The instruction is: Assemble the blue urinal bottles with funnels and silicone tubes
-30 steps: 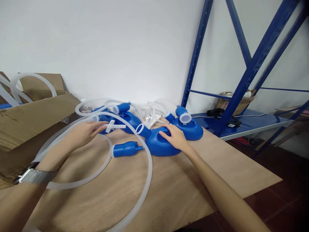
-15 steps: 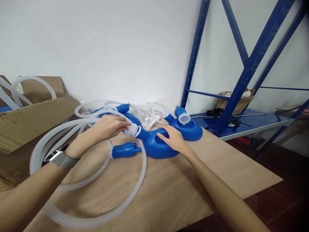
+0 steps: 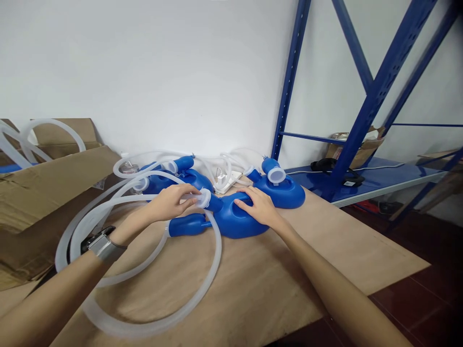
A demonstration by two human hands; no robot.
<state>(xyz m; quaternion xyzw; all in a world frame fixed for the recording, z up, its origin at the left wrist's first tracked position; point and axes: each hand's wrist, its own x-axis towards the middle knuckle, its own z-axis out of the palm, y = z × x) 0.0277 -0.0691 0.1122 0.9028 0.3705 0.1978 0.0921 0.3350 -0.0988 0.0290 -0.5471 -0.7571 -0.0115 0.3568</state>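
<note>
My left hand is closed round the hose end at a translucent white cap, which sits against the neck of a blue plastic urinal bottle. My right hand grips the top of that bottle, thumb and fingers at its handle hollow. The bottle lies on its side on the wooden table. From my left hand a translucent hose runs back in wide loops around my forearm. Just in front of the neck lies a blue funnel-shaped piece with a white rim, its narrow tip near the bottle.
A second blue bottle with a white-rimmed blue piece on it stands at the right rear. More blue bottles and hoses lie behind my left hand. A white power strip is by the wall. Left is a cardboard box; right, a blue metal shelf.
My left hand has moved slightly right and down, bringing the cap from just off the neck up against it. The hose loops shifted right. My right hand keeps its hold.
</note>
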